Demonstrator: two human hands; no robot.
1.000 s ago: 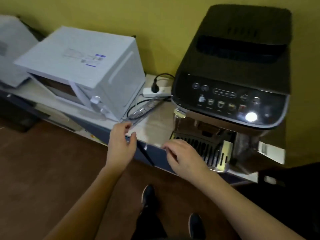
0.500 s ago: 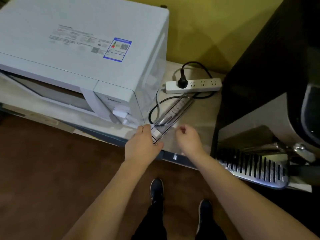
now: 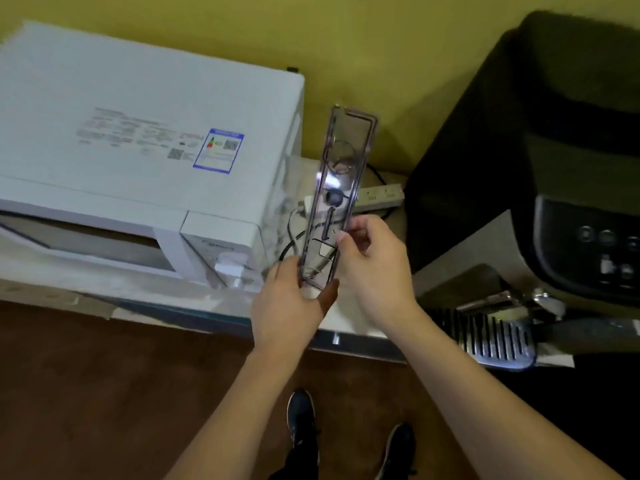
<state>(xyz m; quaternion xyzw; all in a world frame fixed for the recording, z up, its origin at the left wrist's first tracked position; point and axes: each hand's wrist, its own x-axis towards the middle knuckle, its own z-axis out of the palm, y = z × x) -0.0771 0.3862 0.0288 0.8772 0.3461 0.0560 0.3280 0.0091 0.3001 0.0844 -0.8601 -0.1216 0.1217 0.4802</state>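
A long, narrow, clear plastic lid [image 3: 343, 174] is held up on end above the counter, between the microwave and the coffee machine. My left hand [image 3: 291, 306] grips its lower end from the left and below. My right hand [image 3: 374, 265] pinches its right edge a little higher up. The lid's top end reaches up in front of the yellow wall. The black coffee machine [image 3: 540, 150] stands at the right, its metal drip grille [image 3: 498, 341] sticking out over the counter's front edge.
A white microwave [image 3: 138, 150] fills the left of the counter [image 3: 349, 323]. A white power strip [image 3: 379, 195] with a black plug and cable lies behind the lid by the wall. Brown floor and my dark shoes are below.
The lid lay flat on the counter half a second ago with my hands at its near end. Both hands now hold it lifted and tilted upright.
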